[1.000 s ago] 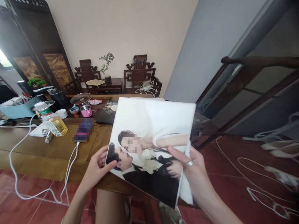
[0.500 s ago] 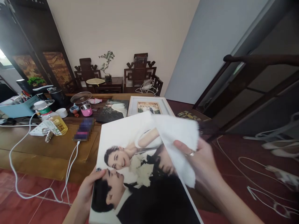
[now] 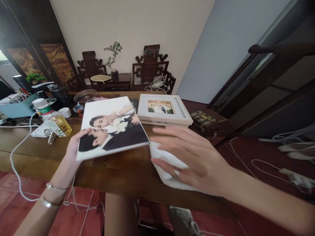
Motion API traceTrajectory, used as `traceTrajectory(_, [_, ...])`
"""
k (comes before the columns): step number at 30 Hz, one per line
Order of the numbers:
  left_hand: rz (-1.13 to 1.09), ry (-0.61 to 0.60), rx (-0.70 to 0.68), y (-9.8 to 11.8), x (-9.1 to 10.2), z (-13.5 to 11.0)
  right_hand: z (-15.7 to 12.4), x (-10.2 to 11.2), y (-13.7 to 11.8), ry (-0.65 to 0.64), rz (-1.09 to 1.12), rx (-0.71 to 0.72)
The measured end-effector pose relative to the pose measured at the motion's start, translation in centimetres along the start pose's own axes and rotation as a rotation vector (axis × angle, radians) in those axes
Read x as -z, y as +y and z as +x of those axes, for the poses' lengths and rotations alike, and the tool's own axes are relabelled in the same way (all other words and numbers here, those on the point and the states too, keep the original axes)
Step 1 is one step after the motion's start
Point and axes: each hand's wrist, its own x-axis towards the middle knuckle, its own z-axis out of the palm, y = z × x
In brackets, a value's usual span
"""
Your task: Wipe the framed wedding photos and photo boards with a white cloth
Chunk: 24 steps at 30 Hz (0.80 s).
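My left hand [image 3: 73,147] grips the near left edge of a large frameless photo print [image 3: 110,127] of a couple, held nearly flat just above the wooden table [image 3: 118,170]. My right hand [image 3: 189,154] lies with fingers stretched out over a white cloth [image 3: 164,168] that rests on the table by its front edge, to the right of the print. A ring shows on one finger.
A white framed photo [image 3: 163,109] lies behind the cloth. A small dark box [image 3: 204,118] sits to its right. At left are a bottle of yellow liquid [image 3: 55,124], cups, a blue folder [image 3: 17,109] and white cables. Carved chairs [image 3: 150,70] stand at the wall.
The print has gone from upright in front of me down and left to nearly flat over the table. My right hand left the print and brought the cloth down onto the table.
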Motion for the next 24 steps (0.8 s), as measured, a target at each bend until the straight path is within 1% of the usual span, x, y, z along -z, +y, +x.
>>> traceTrajectory(1, [0.003,-0.033,0.024,0.6,-0.8,0.8,1.9,-0.7,0.3,-0.041,-0.062,0.085])
traceTrajectory(3, [0.005,-0.103,0.027,1.6,-2.4,2.5,5.3,-3.0,1.1,-0.194,-0.173,0.208])
traceTrajectory(5, [-0.023,-0.147,-0.015,2.5,-3.8,4.0,8.1,-6.0,2.3,-0.324,-0.260,0.245])
traceTrajectory(7, [-0.040,-0.192,-0.022,3.2,-4.7,5.5,10.0,-8.8,3.7,-0.408,-0.331,0.200])
traceTrajectory(8, [-0.046,-0.235,-0.022,3.5,-5.0,6.3,10.7,-9.9,4.4,-0.433,-0.349,0.171])
traceTrajectory(10, [-0.084,-0.323,-0.045,3.5,-5.1,7.5,11.8,-11.3,5.7,-0.453,-0.360,0.133])
traceTrajectory(12, [-0.155,-0.378,-0.074,2.9,-5.0,8.2,12.7,-11.8,6.8,-0.431,-0.344,0.118])
traceTrajectory(13, [-0.186,-0.397,-0.065,2.3,-4.9,8.4,13.1,-11.9,7.3,-0.412,-0.334,0.114])
traceTrajectory(14, [-0.195,-0.398,-0.032,1.5,-4.8,8.6,13.5,-11.9,7.7,-0.397,-0.326,0.113])
traceTrajectory(15, [-0.175,-0.392,0.033,0.7,-4.7,8.7,13.8,-11.9,8.1,-0.388,-0.322,0.114])
traceTrajectory(16, [-0.134,-0.348,0.132,-0.3,-4.6,8.8,14.2,-11.9,8.4,-0.391,-0.320,0.118])
traceTrajectory(17, [-0.081,-0.262,0.226,-1.2,-4.6,8.9,14.4,-11.9,8.7,-0.403,-0.317,0.121])
traceTrajectory(18, [-0.037,-0.180,0.289,-2.0,-4.6,9.2,14.7,-11.9,8.9,-0.419,-0.305,0.119])
traceTrajectory(20, [-0.013,-0.132,0.300,-3.4,-4.8,9.9,15.0,-11.9,9.2,-0.436,-0.248,0.087])
traceTrajectory(24, [-0.003,-0.044,0.200,-4.9,-6.2,11.9,15.0,-12.2,9.4,-0.392,-0.096,-0.013])
